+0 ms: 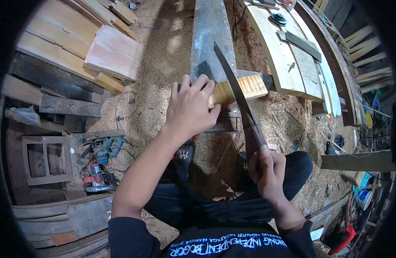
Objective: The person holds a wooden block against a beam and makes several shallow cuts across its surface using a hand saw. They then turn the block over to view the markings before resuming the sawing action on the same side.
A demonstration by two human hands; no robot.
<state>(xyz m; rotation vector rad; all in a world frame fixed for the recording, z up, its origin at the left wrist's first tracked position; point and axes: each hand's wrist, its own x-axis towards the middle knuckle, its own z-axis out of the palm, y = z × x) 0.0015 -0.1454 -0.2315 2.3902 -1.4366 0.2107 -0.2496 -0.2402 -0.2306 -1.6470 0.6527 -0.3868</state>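
My left hand point(190, 101) is closed around the left part of a short wooden block point(252, 86), pressing it down on a long worn plank bench point(209, 32). In my right hand point(269, 170) is the handle of a hand saw point(230, 74), its index finger stretched along the blade's base. The dark blade slants up and to the left across the block, just right of my left hand. Its tip lies over the bench. How deep the teeth sit in the wood cannot be made out.
Left are stacked boards point(56, 32), a pale panel point(114, 52), a small wooden frame point(47, 160) and a blue power tool point(110, 148). Right stands a table of planks point(271, 47) bearing a round black tool point(278, 19). Sawdust and scraps cover the floor around my feet.
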